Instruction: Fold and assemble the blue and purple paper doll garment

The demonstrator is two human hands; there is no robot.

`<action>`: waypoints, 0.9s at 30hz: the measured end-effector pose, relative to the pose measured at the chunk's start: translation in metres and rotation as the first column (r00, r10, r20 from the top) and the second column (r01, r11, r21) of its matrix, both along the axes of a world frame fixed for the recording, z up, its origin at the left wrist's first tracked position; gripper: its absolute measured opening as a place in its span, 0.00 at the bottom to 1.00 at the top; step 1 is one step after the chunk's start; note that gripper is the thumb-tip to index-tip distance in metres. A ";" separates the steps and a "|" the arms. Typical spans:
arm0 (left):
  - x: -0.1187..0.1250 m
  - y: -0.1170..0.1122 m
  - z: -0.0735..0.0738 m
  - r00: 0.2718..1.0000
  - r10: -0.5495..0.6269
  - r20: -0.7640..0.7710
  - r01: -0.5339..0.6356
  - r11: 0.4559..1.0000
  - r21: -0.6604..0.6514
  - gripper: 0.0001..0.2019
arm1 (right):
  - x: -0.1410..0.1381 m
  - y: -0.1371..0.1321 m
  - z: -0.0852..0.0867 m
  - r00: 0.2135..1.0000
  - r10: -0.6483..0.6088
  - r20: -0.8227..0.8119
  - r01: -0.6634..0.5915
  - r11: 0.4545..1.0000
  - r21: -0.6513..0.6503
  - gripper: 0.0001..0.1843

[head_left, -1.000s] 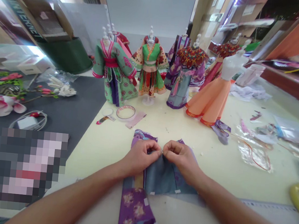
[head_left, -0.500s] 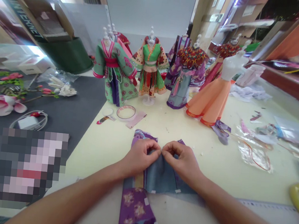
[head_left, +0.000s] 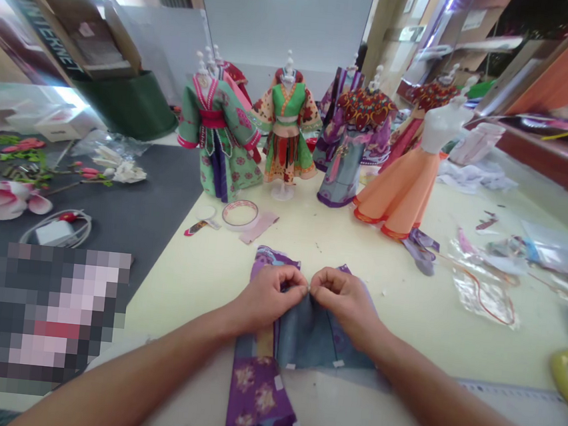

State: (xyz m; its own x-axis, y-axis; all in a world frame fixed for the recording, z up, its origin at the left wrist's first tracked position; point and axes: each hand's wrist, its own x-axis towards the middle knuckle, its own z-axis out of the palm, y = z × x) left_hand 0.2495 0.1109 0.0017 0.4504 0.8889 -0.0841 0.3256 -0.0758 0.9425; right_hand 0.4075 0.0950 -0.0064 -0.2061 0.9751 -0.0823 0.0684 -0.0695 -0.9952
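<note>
A piece of blue and purple patterned fabric (head_left: 306,339) lies on the pale table in front of me, with small white tape bits along its lower edge. My left hand (head_left: 276,296) pinches its upper edge between thumb and forefinger. Close beside it, my right hand (head_left: 343,306) pinches the same edge, the fingertips of both hands almost touching. The cloth gathers slightly below the pinch. A purple floral strip (head_left: 261,398) hangs down toward the table's front edge at the left of the fabric. Whatever tiny thing may be between the fingertips is hidden.
Small dress forms in costumes stand at the back, among them a green robe (head_left: 221,133) and an orange skirt (head_left: 399,190). A tape roll (head_left: 240,214) lies ahead of my hands. At right are yellow-handled scissors (head_left: 566,381), a clear ruler (head_left: 508,393) and plastic bags (head_left: 481,299).
My right hand has shifted very slightly to the right, its fingers still pinching the fabric edge. Otherwise the hands and the cloth look nearly the same.
</note>
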 end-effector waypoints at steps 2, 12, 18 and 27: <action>0.000 0.000 0.000 1.000 0.001 0.015 -0.001 1.000 -0.025 0.05 | 0.000 0.000 0.000 0.999 0.001 -0.041 -0.003 0.999 -0.038 0.04; -0.002 0.001 -0.001 0.998 0.027 0.062 -0.023 0.997 -0.073 0.05 | 0.002 0.000 0.001 0.992 0.008 -0.128 -0.022 0.994 -0.109 0.02; -0.004 0.001 -0.001 0.996 0.017 0.088 -0.009 0.995 -0.100 0.08 | 0.001 0.001 0.002 0.992 -0.009 -0.123 -0.004 0.994 -0.110 0.03; -0.002 0.000 0.004 0.999 0.035 -0.007 -0.035 0.999 0.017 0.06 | 0.001 0.000 0.000 0.999 -0.033 0.030 0.032 0.999 0.044 0.04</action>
